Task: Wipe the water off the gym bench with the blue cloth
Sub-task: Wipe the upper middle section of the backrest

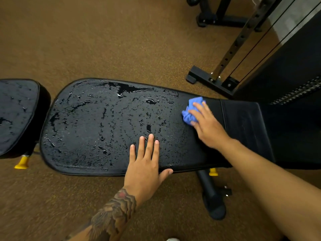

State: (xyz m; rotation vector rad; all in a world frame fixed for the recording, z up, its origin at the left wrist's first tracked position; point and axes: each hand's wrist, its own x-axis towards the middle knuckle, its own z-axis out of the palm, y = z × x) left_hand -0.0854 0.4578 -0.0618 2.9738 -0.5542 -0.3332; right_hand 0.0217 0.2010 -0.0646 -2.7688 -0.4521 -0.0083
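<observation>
A black padded gym bench (90, 119) stretches left to right, its long pad covered in water beads and puddles (128, 88). The pad's right portion near the seam looks dry. A crumpled blue cloth (190, 110) lies on the pad, pressed down under the fingers of my right hand (208, 126). My left hand (145, 162) rests flat, fingers spread, on the wet pad's near edge, holding nothing. A separate seat pad (17, 115) at the far left is wet too.
Brown speckled carpet surrounds the bench. A black rack with a holed upright and cables (231, 51) stands at the back right on a floor foot (208, 82). The bench's leg (212, 197) and yellow end caps (21, 163) show below the pad.
</observation>
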